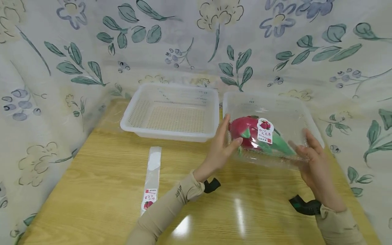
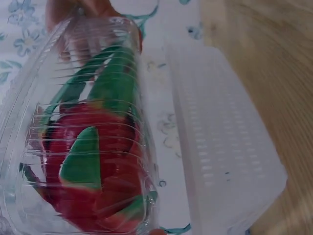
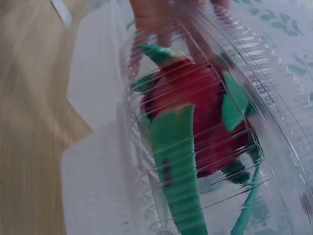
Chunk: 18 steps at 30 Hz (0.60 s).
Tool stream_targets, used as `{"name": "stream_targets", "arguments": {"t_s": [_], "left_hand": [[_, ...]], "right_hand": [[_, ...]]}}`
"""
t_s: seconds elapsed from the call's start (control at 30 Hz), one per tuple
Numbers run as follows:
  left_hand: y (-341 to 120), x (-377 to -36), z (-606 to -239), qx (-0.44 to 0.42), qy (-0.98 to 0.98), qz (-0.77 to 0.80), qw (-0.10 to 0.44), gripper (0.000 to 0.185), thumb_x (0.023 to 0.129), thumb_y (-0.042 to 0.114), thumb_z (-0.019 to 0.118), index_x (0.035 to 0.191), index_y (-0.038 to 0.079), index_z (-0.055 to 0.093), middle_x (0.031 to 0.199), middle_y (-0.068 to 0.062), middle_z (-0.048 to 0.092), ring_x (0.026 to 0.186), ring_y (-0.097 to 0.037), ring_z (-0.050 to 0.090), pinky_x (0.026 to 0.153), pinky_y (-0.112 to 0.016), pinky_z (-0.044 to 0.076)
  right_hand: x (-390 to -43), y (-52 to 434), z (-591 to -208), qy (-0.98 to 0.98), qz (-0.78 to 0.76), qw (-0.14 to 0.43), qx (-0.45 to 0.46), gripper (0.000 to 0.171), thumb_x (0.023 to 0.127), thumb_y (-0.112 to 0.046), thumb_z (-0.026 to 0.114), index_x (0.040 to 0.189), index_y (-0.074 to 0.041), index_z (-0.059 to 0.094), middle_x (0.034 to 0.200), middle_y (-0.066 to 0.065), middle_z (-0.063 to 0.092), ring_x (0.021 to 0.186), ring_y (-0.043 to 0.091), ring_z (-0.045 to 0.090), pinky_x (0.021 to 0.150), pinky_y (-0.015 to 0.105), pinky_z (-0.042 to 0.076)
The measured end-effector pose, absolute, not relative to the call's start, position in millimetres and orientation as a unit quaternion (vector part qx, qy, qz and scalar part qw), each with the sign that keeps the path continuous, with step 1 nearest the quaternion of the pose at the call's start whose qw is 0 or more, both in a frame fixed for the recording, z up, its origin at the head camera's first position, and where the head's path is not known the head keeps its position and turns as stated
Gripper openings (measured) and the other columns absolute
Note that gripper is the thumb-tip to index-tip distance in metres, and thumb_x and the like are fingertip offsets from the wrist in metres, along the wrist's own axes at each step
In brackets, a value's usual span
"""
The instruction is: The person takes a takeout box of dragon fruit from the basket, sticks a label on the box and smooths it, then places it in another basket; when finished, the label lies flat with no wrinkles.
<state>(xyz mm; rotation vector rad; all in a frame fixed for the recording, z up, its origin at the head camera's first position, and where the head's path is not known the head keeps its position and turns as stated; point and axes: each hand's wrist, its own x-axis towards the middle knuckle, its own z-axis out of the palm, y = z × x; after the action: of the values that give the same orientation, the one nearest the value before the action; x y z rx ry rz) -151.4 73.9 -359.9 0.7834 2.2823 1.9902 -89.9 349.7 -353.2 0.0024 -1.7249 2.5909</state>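
Observation:
A clear plastic clamshell box [image 1: 294, 129] holds a red dragon fruit [image 1: 240, 126] with long green scales. A white sticker [image 1: 265, 131] with a fruit picture and red writing is on its lid. My left hand [image 1: 218, 149] grips the left end, thumb over the front edge. At the right end, my right hand [image 1: 316, 163] holds the box with thumb and fingers around its side. The box is raised and overlaps the right white basket [image 1: 309, 115] in the head view. Both wrist views show the fruit [image 2: 73, 132] through the ribbed plastic.
Left of that basket stands another white perforated basket [image 1: 169, 135]. A strip of sticker backing [image 1: 153, 173] with one fruit sticker lies on the wooden table [image 1: 101, 183]. Clear plastic packaging [image 1: 111, 114] sits at the back left. A floral cloth [image 1: 190, 41] hangs behind.

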Motion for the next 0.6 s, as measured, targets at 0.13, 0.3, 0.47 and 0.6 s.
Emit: {"name": "stream_targets", "arguments": {"t_s": [0.13, 0.3, 0.47, 0.6], "left_hand": [[82, -159, -364, 0.253, 0.707, 0.66, 0.011, 0.092, 0.09, 0.063, 0.046, 0.157, 0.013, 0.007, 0.165, -0.006, 0.006, 0.151, -0.026, 0.01, 0.12, -0.057, 0.015], [92, -166, -367, 0.265, 0.691, 0.673, -0.01, 0.078, 0.097, 0.056, 0.037, 0.156, 0.013, 0.01, 0.165, -0.002, 0.007, 0.152, -0.02, 0.009, 0.122, -0.048, 0.015], [104, -172, -375, 0.255, 0.721, 0.641, -0.068, 0.08, 0.098, 0.065, 0.015, 0.156, 0.011, 0.016, 0.164, -0.004, 0.012, 0.148, -0.023, 0.023, 0.12, -0.046, 0.024], [114, -174, -387, 0.226, 0.767, 0.593, -0.099, 0.1, 0.088, 0.076, -0.003, 0.154, 0.005, 0.019, 0.161, -0.011, 0.023, 0.139, -0.029, 0.04, 0.117, -0.046, 0.031]], "right_hand": [[-98, 357, -349, -0.529, 0.848, 0.025, 0.006, 0.071, 0.1, 0.005, 0.034, 0.157, -0.018, 0.0, 0.144, -0.007, 0.028, 0.109, 0.007, 0.062, 0.079, 0.029, 0.059], [-113, 366, -340, -0.523, 0.852, 0.029, -0.008, 0.069, 0.099, 0.004, 0.035, 0.157, -0.021, 0.007, 0.153, -0.007, 0.018, 0.11, 0.01, 0.06, 0.074, 0.033, 0.06], [-131, 376, -329, -0.543, 0.839, 0.028, -0.025, 0.066, 0.101, -0.002, 0.036, 0.156, -0.027, 0.009, 0.163, -0.011, -0.01, 0.133, 0.019, 0.039, 0.076, 0.029, 0.06], [-145, 382, -322, -0.554, 0.83, 0.025, -0.055, 0.066, 0.102, -0.007, 0.036, 0.155, -0.033, 0.006, 0.162, -0.013, -0.015, 0.151, 0.022, 0.007, 0.113, 0.041, 0.039]]}}
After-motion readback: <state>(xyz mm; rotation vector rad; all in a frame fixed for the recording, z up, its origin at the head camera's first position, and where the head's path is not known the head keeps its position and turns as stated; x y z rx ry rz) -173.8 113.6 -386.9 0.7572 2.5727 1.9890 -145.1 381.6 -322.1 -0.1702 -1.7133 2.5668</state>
